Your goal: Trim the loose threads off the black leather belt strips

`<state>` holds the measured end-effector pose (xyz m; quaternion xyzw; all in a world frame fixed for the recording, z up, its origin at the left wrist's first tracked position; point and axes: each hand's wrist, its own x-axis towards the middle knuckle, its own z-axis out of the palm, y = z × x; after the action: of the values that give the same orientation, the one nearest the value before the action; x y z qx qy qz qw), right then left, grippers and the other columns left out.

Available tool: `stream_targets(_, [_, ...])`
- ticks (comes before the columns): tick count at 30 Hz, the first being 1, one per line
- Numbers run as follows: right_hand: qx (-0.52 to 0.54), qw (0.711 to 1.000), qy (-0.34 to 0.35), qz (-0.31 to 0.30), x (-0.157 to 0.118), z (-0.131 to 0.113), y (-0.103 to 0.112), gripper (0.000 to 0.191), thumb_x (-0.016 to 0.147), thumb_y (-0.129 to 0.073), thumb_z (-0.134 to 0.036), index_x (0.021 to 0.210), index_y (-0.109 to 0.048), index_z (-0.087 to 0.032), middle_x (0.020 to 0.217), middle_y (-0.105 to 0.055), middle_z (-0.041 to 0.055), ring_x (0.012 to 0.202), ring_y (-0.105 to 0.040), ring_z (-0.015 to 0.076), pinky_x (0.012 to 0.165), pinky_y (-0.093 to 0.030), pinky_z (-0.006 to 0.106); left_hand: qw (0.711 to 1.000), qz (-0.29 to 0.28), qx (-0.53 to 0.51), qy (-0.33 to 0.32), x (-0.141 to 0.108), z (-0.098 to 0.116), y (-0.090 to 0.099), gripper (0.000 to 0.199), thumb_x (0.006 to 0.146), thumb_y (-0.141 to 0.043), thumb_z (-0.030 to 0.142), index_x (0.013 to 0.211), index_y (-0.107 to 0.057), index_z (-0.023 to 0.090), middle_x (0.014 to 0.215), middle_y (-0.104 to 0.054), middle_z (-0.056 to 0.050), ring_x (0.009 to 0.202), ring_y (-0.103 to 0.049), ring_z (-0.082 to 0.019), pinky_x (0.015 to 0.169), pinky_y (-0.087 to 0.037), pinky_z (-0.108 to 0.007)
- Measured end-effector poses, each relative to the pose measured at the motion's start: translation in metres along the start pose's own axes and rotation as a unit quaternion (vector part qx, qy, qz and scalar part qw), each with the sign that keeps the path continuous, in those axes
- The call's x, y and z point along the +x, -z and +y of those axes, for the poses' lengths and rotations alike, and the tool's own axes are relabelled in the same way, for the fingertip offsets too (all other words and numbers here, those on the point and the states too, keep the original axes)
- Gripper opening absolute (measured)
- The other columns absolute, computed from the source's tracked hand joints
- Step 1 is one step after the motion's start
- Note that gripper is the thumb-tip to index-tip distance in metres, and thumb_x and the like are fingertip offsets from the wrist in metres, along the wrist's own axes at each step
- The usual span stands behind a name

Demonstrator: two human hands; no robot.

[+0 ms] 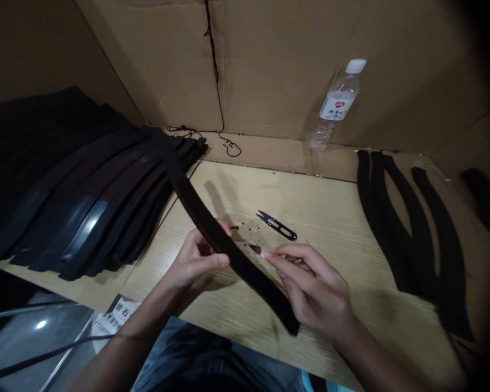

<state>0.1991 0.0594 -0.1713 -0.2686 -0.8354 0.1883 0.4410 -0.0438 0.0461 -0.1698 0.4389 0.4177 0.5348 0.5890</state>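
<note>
Though near, snips (pixel 280 226) beyond the strip (pixel 218 237)

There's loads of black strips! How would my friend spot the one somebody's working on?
Find the pale wooden table, between the big black pile on the left and the loose strips on the right. Over its middle, look for the long black strip slanting down across the view, its lower end beside the right hand. Unlike its neighbours, it's held up, pinched in the left hand.
</note>
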Motion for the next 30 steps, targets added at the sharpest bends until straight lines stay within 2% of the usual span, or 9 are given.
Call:
stream_targets(5, [-0.019,0.998,0.064,-0.018,0.007,0.002,0.007,0.058,0.086,-0.05,0.005,0.138,-0.054,-0.021,0.115,-0.067,0.0066,0.1,-0.065,0.0148,0.079,-0.058,0.029,0.986,-0.145,-0.034,0.075,-0.004,0.006,-0.003,0.057,0.065,-0.084,0.035,0.113,-0.061,0.017,0.078,-0.069,-0.005,0.07,-0.067,-0.02,0.06,-0.05,-0.026])
stream_targets(10, [-0.022,0.994,0.103,-0.028,0.009,0.001,0.01,0.048,0.085,-0.05,0.005,0.129,-0.06,-0.013,0.112,-0.069,0.0092,0.101,-0.066,0.0168,0.08,-0.059,0.031,0.968,-0.214,-0.077,0.109,-0.003,0.005,-0.002,0.058,0.067,-0.083,0.03,0.119,-0.058,0.018,0.08,-0.07,-0.005,0.072,-0.07,-0.021,0.064,-0.054,-0.028])
stream_targets(15, [-0.022,0.992,0.112,-0.054,0.008,-0.001,0.011,0.046,0.085,-0.049,0.005,0.127,-0.06,-0.011,0.112,-0.07,0.0093,0.099,-0.066,0.0177,0.078,-0.06,0.032,0.964,-0.243,-0.057,0.095,-0.001,0.004,0.0,0.055,0.069,-0.082,0.029,0.117,-0.06,0.017,0.077,-0.069,-0.004,0.068,-0.067,-0.017,0.059,-0.049,-0.024])
stream_targets(20, [-0.023,0.991,0.113,-0.065,0.01,-0.002,0.01,0.047,0.083,-0.048,0.006,0.124,-0.061,-0.012,0.108,-0.072,0.0077,0.094,-0.067,0.0173,0.073,-0.06,0.031,0.965,-0.242,-0.02,0.101,0.001,0.009,-0.004,0.054,0.066,-0.083,0.031,0.112,-0.062,0.015,0.075,-0.066,-0.003,0.065,-0.064,-0.016,0.055,-0.045,-0.023])
stream_targets(30, [-0.002,0.99,0.119,-0.076,0.011,-0.002,0.011,0.043,0.085,-0.047,0.003,0.123,-0.06,-0.013,0.107,-0.072,0.0078,0.09,-0.068,0.0169,0.069,-0.059,0.03,0.961,-0.248,-0.014,0.123,-0.001,0.012,-0.007,0.049,0.065,-0.084,0.031,0.106,-0.063,0.015,0.076,-0.066,-0.004,0.065,-0.062,-0.016,0.056,-0.046,-0.025])
